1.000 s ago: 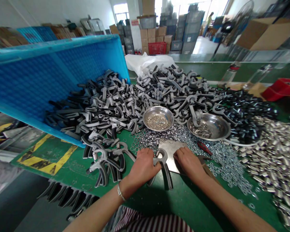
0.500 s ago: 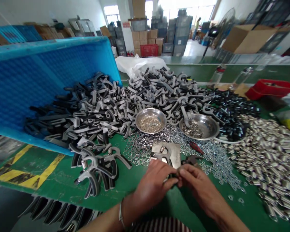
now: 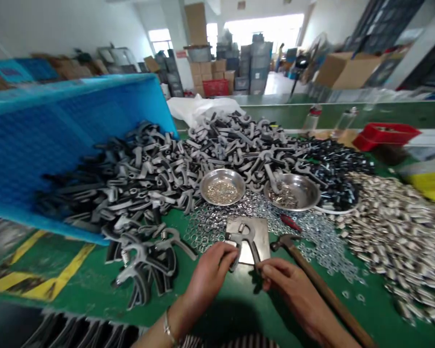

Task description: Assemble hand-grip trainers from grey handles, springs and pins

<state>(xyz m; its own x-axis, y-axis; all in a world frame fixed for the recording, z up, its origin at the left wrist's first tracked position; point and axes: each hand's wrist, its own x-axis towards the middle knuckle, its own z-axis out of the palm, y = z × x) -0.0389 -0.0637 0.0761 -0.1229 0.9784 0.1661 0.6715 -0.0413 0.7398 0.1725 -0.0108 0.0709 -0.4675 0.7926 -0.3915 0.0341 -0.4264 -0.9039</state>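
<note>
My left hand (image 3: 208, 275) pinches one leg of a grey hand-grip part (image 3: 244, 239) that lies on a small metal plate (image 3: 261, 231). My right hand (image 3: 284, 280) pinches the part's other leg, fingers curled. A wooden-handled hammer (image 3: 313, 278) lies on the green table just right of my right hand, its head near the plate. A few assembled grips (image 3: 145, 261) sit left of my left hand.
A tilted blue crate (image 3: 58, 135) spills a large pile of grey and black handles (image 3: 159, 159). Two steel bowls (image 3: 222, 186) (image 3: 293, 191) sit behind the plate. Rings (image 3: 206, 224) and springs (image 3: 402, 227) cover the table to the right. A red tray (image 3: 384, 135) stands far right.
The view has tilted up and left. My hands have spread slightly apart along the grip's legs, and the hammer now lies in plain view beside my right hand.
</note>
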